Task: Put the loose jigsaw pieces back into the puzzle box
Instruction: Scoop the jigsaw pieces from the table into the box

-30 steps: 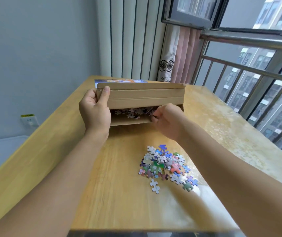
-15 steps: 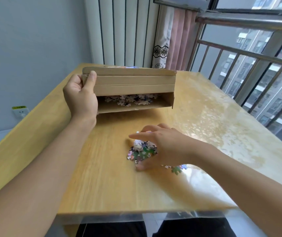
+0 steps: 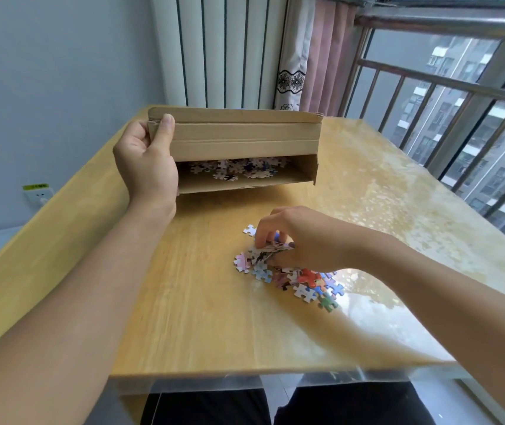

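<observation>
A brown cardboard puzzle box (image 3: pixel 245 139) stands tilted on the far part of the table, its open side facing me, with several jigsaw pieces (image 3: pixel 239 168) lying inside. My left hand (image 3: pixel 147 161) grips the box's left end, thumb over the front flap. A pile of loose colourful jigsaw pieces (image 3: pixel 303 280) lies on the table nearer to me. My right hand (image 3: pixel 300 240) is on top of that pile, its curled fingers pinching a small bunch of pieces (image 3: pixel 268 251) at the pile's left side.
The wooden table (image 3: pixel 208 317) has a glossy cover on its right half. A wall with a socket (image 3: pixel 38 194) is to the left. Curtains (image 3: pixel 315 56) and a metal window railing (image 3: pixel 447 87) stand behind and to the right. My legs show below the near edge.
My right hand left the box opening, came down onto the loose pile and closed its fingers round a bunch of pieces. My left hand kept holding the box.
</observation>
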Demonstrator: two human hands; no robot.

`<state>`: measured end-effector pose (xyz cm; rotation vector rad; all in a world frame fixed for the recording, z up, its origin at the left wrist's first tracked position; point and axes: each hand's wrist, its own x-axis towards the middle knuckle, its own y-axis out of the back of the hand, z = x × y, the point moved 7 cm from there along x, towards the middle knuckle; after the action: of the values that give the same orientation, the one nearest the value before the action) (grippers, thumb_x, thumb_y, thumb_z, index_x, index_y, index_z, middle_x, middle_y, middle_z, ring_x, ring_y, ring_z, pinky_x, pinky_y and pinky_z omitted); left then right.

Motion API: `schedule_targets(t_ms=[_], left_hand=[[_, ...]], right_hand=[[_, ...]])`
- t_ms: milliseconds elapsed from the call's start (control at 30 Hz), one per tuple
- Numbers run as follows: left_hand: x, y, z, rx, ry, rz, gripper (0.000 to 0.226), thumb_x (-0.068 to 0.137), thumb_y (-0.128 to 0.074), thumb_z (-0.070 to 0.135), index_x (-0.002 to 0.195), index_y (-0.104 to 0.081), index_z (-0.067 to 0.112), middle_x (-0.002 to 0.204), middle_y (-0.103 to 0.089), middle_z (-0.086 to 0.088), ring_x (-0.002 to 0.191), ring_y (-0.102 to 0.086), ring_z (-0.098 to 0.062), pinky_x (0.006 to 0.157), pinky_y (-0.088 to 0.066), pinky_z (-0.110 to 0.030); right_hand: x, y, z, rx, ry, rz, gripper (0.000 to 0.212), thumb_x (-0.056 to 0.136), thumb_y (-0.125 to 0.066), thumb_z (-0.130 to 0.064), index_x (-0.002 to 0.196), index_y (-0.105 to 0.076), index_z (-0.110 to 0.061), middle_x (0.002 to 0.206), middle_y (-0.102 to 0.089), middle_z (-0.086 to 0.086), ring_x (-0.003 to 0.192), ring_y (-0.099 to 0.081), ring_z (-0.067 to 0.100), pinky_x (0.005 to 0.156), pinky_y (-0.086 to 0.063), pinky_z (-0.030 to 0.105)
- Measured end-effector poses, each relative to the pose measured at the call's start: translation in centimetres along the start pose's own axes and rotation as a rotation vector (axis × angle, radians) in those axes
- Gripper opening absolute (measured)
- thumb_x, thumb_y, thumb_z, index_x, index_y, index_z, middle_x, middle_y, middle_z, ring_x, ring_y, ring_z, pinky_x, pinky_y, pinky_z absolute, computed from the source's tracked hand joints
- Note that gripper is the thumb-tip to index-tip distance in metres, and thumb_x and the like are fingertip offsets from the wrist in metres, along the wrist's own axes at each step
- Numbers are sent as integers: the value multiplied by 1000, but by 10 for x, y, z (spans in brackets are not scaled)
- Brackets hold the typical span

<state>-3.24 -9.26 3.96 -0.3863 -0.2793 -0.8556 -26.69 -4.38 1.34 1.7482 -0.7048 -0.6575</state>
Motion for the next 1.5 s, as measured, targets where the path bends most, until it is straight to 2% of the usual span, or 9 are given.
schedule_targets(t_ms=[133, 367, 500, 633, 767, 1000, 1133, 1333, 1500], left_hand=[[-1, 0, 0, -7, -5, -3, 35, 91, -67, 41, 66, -52, 22, 62, -51, 13, 66, -44, -29, 56, -40, -44], [0, 0, -1, -9, -13, -3, 37, 89, -67, 46, 68, -51, 20, 68, -51, 2, 65, -43, -32, 57, -40, -46], [1, 0, -4, -29, -3, -7, 39, 89, -67, 46, 69, -52, 17, 68, -51, 2, 65, -43, -32, 57, -40, -47], [2, 0, -5, -55, 0, -2, 48, 88, -68, 46, 74, -52, 3, 70, -50, -4, 64, -40, -34, 58, -40, -50], [1, -1, -4, -56, 4, -11, 47, 88, -69, 45, 73, -51, 5, 68, -49, -1, 64, -39, -33, 57, -40, -53], [4, 2, -5, -55, 7, -4, 55, 87, -68, 46, 80, -49, -5, 72, -47, -8, 64, -36, -37, 53, -39, -56], [3, 1, 0, -49, -9, -16, 59, 87, -68, 47, 82, -46, -8, 72, -43, -9, 64, -39, -50, 52, -39, -58], [3, 2, 1, -49, -6, -24, 61, 84, -67, 52, 81, -48, -6, 72, -46, -6, 64, -41, -53, 54, -42, -59], [2, 2, 5, -67, -15, -21, 61, 88, -67, 47, 84, -47, -10, 72, -44, -8, 62, -39, -52, 50, -41, -57]], right_hand=[[0, 3, 2, -2, 11, 69, 24, 90, -74, -20, 114, -70, -21, 102, -62, -12, 87, -55, 9, 69, -44, 14], [2, 4, 25, 218, -93, 167, 18, 80, -83, -15, 97, -77, -13, 88, -75, 4, 77, -68, 20, 73, -56, 37], [2, -1, 46, 826, -337, 153, 26, 75, -86, -6, 93, -70, 5, 90, -71, 26, 72, -64, 23, 78, -57, 48], [16, 2, 42, 1571, -526, 255, 10, 87, -69, 7, 91, -60, 2, 91, -60, 11, 76, -61, 12, 69, -61, 20], [44, 2, 43, 1884, -713, 424, 17, 90, -65, 9, 105, -59, 5, 113, -52, 19, 79, -60, 17, 60, -61, 21], [59, 17, 30, 2138, -746, 657, 24, 95, -59, 5, 119, -54, 7, 124, -51, 27, 109, -60, 36, 94, -57, 38], [84, 24, 29, 2454, -473, 707, 52, 96, -56, -32, 139, -47, -4, 135, -58, 19, 121, -59, 35, 107, -45, 48], [96, 35, 19, 2357, -186, 584, 103, 82, -32, -85, 160, -22, -18, 165, -26, 7, 152, -24, 22, 123, -18, 41], [77, 29, 27, 1902, -317, 595, 75, 93, -45, -71, 146, -45, -18, 137, -60, -6, 122, -56, 10, 110, -35, 25]])
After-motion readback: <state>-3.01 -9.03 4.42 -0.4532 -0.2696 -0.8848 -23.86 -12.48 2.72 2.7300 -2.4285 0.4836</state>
